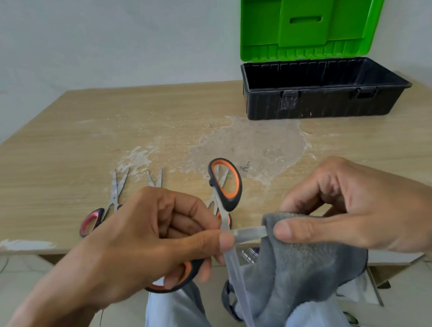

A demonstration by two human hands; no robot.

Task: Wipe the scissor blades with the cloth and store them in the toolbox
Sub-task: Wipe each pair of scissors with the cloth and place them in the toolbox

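My left hand (pixel 151 238) grips a pair of orange-and-black scissors (pixel 225 186) held wide open in front of the table edge. One handle loop sticks up, the other sits under my fingers. One blade (pixel 250 234) points right into a grey cloth (pixel 293 266), the other slants down toward my lap. My right hand (pixel 345 206) pinches the cloth around the tip of the horizontal blade. The toolbox (pixel 320 106), black with its green lid (pixel 308 14) raised, stands open at the back right of the table.
On the wooden table (pixel 50 153), pink-handled scissors (pixel 103 211) lie at the left, with further blade tips (pixel 155 178) showing behind my left hand. A rough white stain spreads over the table's middle. My lap and a cardboard box lie below the edge.
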